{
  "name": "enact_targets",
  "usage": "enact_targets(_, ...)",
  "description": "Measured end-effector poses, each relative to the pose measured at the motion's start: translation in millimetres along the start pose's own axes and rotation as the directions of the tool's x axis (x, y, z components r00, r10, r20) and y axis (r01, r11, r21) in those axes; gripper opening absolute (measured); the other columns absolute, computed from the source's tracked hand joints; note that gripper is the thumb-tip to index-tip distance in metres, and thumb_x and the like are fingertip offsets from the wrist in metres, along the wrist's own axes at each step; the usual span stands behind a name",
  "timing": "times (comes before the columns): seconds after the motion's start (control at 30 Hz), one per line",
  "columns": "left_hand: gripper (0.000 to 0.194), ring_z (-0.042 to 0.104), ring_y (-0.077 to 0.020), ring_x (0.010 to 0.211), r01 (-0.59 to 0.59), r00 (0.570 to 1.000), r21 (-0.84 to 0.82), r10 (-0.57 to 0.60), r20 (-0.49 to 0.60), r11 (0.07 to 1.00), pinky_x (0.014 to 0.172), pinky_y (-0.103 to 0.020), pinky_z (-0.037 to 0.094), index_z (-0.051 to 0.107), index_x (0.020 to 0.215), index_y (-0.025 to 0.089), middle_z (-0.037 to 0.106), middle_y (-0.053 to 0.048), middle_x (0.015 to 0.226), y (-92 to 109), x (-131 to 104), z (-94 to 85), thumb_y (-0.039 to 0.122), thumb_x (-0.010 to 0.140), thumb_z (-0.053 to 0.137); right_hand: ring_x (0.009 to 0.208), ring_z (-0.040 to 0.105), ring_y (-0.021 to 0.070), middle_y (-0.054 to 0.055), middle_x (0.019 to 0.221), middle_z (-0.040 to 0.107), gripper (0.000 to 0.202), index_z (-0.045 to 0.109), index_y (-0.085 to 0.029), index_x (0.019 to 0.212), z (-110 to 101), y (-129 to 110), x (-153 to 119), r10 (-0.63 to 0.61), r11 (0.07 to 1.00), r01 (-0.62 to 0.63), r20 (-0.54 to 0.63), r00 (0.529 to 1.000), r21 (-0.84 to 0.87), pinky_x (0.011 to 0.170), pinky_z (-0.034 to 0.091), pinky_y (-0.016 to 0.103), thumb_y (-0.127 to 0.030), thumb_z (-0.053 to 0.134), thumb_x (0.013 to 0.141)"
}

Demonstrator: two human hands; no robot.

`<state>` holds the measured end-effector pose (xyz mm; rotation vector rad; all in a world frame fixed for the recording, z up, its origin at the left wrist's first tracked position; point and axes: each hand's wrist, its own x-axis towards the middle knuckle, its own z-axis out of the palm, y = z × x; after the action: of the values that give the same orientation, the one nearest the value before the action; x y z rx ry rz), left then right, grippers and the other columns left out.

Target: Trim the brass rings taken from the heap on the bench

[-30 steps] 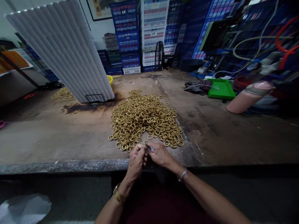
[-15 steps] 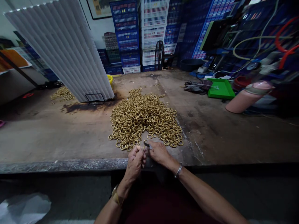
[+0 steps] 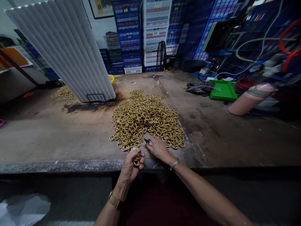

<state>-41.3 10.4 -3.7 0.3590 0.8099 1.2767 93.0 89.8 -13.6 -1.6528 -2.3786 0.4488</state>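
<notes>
A large heap of brass-coloured rings (image 3: 145, 116) spreads over the worktable in front of me. My left hand (image 3: 131, 163), just off the heap's near edge, is closed around several rings (image 3: 136, 160) that show between thumb and fingers. My right hand (image 3: 160, 149) grips a small knife (image 3: 147, 141) with a dark blade and a greyish handle, its tip pointing left at the heap's front edge. The right fingers are low over the table, close to the nearest rings; whether they touch any I cannot tell.
A tall white corrugated panel (image 3: 70, 53) leans in a black wire stand on the left, with a smaller ring pile (image 3: 63, 93) beside it. To the right are a green tray (image 3: 223, 90), dark gloves (image 3: 198, 88) and a pink bottle (image 3: 250, 99). Stacked crates (image 3: 129, 37) stand behind.
My left hand has moved slightly left and turned, so the rings in it now show. My right hand with the knife has moved forward, away from the left hand, to the heap's edge.
</notes>
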Motion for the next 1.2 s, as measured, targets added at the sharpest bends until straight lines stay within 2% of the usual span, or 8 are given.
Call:
enact_targets(0.2, 0.021, 0.050, -0.0085, 0.057, 0.086, 0.995, -0.117, -0.080, 0.055, 0.989, 0.040, -0.015, 0.032, 0.054, 0.082, 0.014, 0.054, -0.001, 0.069, 0, 4, -4.6, 0.022, 0.066, 0.065, 0.078, 0.054, 0.0160, 0.005, 0.091, 0.061, 0.019, 0.053, -0.020, 0.094, 4, 3, -3, -0.014, 0.998, 0.017, -0.038, 0.999, 0.062, 0.065, 0.033, 0.023, -0.024, 0.045, 0.077)
enact_targets(0.33, 0.022, 0.052, -0.0088, 0.059, 0.089, 0.996, -0.105, -0.090, -0.002, 0.990, 0.039, -0.013, 0.030, 0.053, 0.073, 0.013, 0.056, -0.003, 0.073, -2, 8, -2.4, 0.029, 0.066, 0.067, 0.067, 0.051, 0.0129, 0.001, 0.073, 0.059, 0.016, 0.055, -0.019, 0.084, 5, 7, -1, 0.012, 0.947, 0.011, -0.068, 0.998, 0.321, 0.060, 0.033, 0.022, -0.019, 0.044, 0.073)
enact_targets(0.47, 0.024, 0.051, -0.0083, 0.055, -0.044, 0.998, 0.143, 0.051, -0.046, 0.989, 0.038, -0.015, 0.032, 0.054, 0.076, 0.014, 0.054, 0.000, 0.069, -6, 13, 4.1, 0.033, 0.068, 0.065, 0.047, 0.039, 0.0077, -0.005, 0.053, 0.046, 0.005, 0.048, -0.018, 0.066, -4, 5, 1, 0.116, 0.669, -0.131, 0.071, 0.991, 0.732, 0.046, 0.030, 0.019, -0.020, 0.044, 0.067)
enact_targets(0.57, 0.026, 0.045, -0.0069, 0.045, -0.174, 0.969, 0.423, 0.231, -0.087, 0.889, 0.038, -0.016, 0.032, 0.056, 0.088, 0.017, 0.052, 0.003, 0.061, -12, 15, 8.9, 0.035, 0.070, 0.061, 0.036, 0.026, 0.0047, -0.009, 0.046, 0.037, 0.005, 0.042, -0.019, 0.066, -13, 0, -4, 0.130, 0.392, -0.286, 0.255, 0.958, 0.874, 0.036, 0.020, 0.018, -0.022, 0.045, 0.064)
enact_targets(0.67, 0.028, 0.044, -0.0079, 0.044, -0.243, 0.939, 0.557, 0.336, -0.068, 0.794, 0.041, -0.018, 0.034, 0.058, 0.094, 0.020, 0.053, 0.004, 0.057, -18, 16, 12.4, 0.032, 0.069, 0.061, 0.033, 0.023, 0.0029, -0.011, 0.046, 0.037, 0.012, 0.040, -0.020, 0.067, -20, -3, -11, 0.076, 0.238, -0.367, 0.360, 0.930, 0.899, 0.032, 0.016, 0.016, -0.025, 0.049, 0.062)
enact_targets(0.83, 0.016, 0.055, -0.0166, 0.068, -0.280, 0.929, 0.587, 0.368, -0.033, 0.759, 0.058, -0.023, 0.042, 0.063, 0.081, 0.021, 0.061, -0.002, 0.070, -19, 16, 14.3, 0.030, 0.068, 0.061, 0.031, 0.024, 0.0007, -0.010, 0.049, 0.041, 0.014, 0.040, -0.019, 0.066, -28, -4, -19, -0.018, 0.111, -0.441, 0.445, 0.895, 0.891, 0.031, 0.015, 0.014, -0.026, 0.051, 0.061)
enact_targets(1.03, 0.016, 0.057, -0.0193, 0.080, -0.423, 0.872, 0.695, 0.471, 0.136, 0.582, 0.080, -0.030, 0.040, 0.065, 0.084, 0.021, 0.065, -0.005, 0.082, -16, 10, 18.8, 0.027, 0.070, 0.060, 0.030, 0.026, 0.0001, -0.010, 0.049, 0.041, 0.017, 0.042, -0.019, 0.067, -24, 0, -22, -0.070, 0.054, -0.483, 0.486, 0.871, 0.874, 0.030, 0.016, 0.013, -0.029, 0.055, 0.062)
enact_targets(1.2, 0.014, 0.056, -0.0177, 0.069, -0.379, 0.899, 0.697, 0.420, 0.123, 0.609, 0.073, -0.029, 0.042, 0.064, 0.080, 0.020, 0.063, -0.004, 0.071, -19, 7, 23.1, 0.029, 0.070, 0.061, 0.030, 0.027, 0.0000, -0.009, 0.049, 0.043, 0.022, 0.043, -0.018, 0.068, -18, 2, -24, -0.077, 0.057, -0.519, 0.522, 0.850, 0.853, 0.030, 0.017, 0.012, -0.034, 0.058, 0.063)
